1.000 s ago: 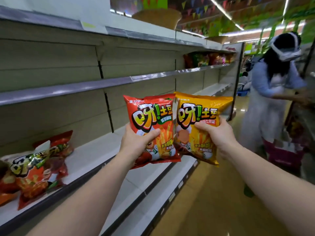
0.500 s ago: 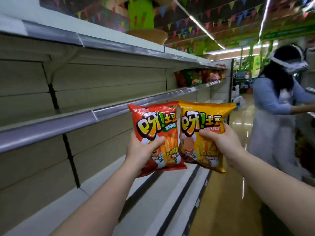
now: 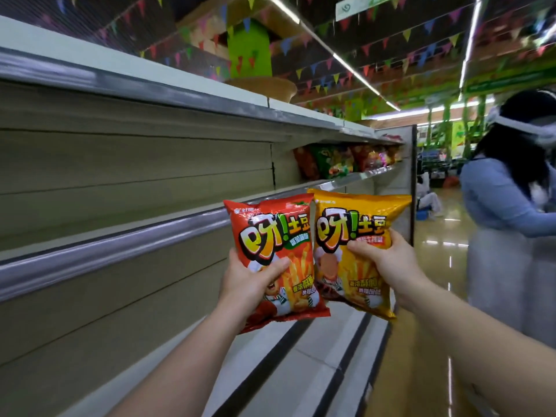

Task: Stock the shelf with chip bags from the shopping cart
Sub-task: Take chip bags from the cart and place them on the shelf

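Far left: long beige metal shelving with silver price rails, running away down the aisle, its near bays bare. Just above the middle rail, further along: a row of red and green snack bags standing upright on the middle shelf, too small and blurred to read. On top of the unit: a tan woven basket. Centre, held up in front of the shelving: a glossy red chip bag with yellow lettering and a picture of fries, upright and slightly tilted, gripped low on its left edge by the left hand, thumb across the front, fingers wrapped behind. Right beside it, edges touching or overlapping: a glossy yellow chip bag of the same design, also upright, pinched at its right side by the right hand, thumb pressed on the front and fingers curled behind. Both bags in the air, clear of any shelf, level with the middle rail. Below: pale lower shelf boards with dark strips. Overhead: strings of coloured pennants and strip lights. Far right: a second person in a light blue top and pale skirt, wearing a white headset, standing on the shiny yellowish aisle floor and leaning toward the right edge of view.
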`<action>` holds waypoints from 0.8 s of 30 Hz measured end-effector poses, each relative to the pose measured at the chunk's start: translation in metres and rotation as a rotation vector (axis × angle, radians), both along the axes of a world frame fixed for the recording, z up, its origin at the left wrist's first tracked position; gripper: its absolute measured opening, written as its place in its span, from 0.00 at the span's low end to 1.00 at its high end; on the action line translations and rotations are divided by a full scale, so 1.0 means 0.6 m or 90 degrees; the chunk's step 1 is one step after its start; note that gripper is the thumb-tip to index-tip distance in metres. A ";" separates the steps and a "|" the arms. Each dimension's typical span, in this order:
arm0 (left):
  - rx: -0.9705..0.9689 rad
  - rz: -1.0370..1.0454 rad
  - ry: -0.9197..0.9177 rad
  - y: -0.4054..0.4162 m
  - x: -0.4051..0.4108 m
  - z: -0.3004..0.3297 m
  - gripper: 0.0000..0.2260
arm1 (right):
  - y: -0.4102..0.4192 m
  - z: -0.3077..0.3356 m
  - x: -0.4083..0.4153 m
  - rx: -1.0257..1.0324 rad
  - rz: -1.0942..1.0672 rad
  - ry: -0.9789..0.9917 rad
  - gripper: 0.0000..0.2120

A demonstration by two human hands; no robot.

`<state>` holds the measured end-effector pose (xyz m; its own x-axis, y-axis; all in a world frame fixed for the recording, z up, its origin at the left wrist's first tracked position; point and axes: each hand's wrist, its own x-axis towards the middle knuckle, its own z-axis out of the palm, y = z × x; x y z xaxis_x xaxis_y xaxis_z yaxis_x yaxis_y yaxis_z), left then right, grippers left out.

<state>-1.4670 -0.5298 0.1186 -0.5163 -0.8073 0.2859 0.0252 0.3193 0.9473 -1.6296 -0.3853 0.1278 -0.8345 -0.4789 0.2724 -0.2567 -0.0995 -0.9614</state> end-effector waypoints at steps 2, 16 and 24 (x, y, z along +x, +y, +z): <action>0.000 0.011 0.004 -0.008 -0.066 0.011 0.31 | -0.013 0.012 -0.065 0.002 0.010 0.009 0.25; -0.056 0.046 -0.004 -0.130 -0.404 0.138 0.42 | -0.152 0.113 -0.426 -0.051 0.052 0.046 0.21; -0.036 0.026 -0.046 -0.200 -0.529 0.210 0.23 | -0.257 0.163 -0.585 -0.082 0.070 0.026 0.16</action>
